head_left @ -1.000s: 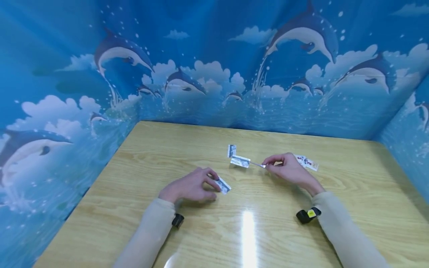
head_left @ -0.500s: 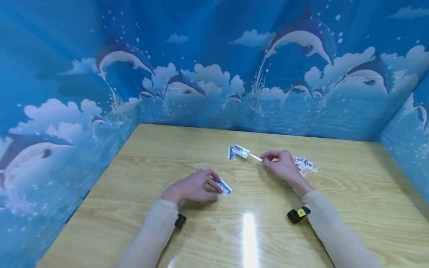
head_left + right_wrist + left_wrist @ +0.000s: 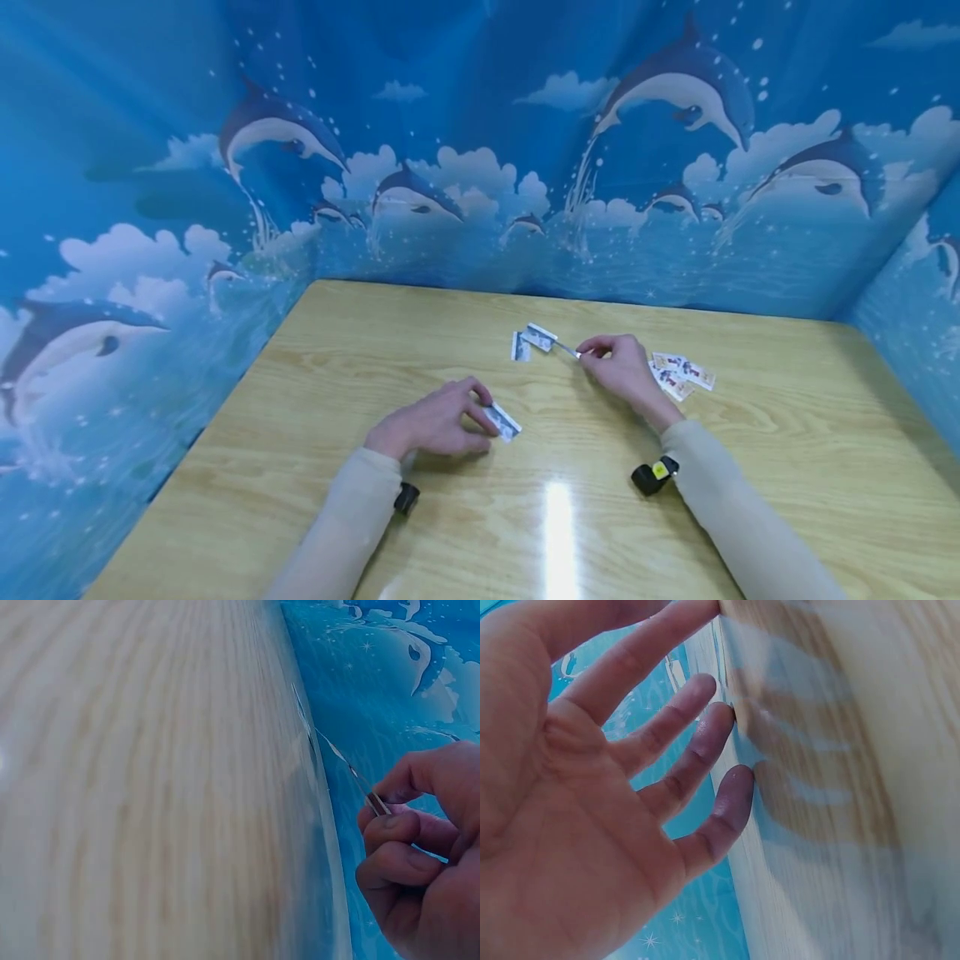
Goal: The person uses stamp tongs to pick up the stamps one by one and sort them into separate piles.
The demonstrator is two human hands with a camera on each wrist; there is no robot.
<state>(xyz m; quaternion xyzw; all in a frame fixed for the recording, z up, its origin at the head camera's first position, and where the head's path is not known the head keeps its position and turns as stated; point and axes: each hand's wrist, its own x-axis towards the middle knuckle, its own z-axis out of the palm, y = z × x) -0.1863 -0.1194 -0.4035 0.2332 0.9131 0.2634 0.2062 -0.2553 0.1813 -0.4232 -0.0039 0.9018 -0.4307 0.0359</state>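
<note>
My right hand [image 3: 618, 367] pinches a slim pair of tweezers [image 3: 360, 780] between thumb and fingers. At the tweezers' far tip is a small grey-and-white printed card [image 3: 538, 337], which overlaps another such card [image 3: 521, 347] lying on the table. My left hand [image 3: 442, 421] rests its fingertips on the table, fingers loosely bent and spread, as the left wrist view also shows. A third grey-and-white card [image 3: 502, 422] lies right at its index and middle fingertips, partly hidden by them.
Several small cards with coloured figures [image 3: 682, 375] lie in an overlapping group to the right of my right hand. The wooden table [image 3: 360, 333] ends at the back against a blue dolphin-print curtain [image 3: 465, 242].
My right hand has moved the tweezers and the card at their tip toward the back, onto the edge of the other card. The left hand has stayed by its card.
</note>
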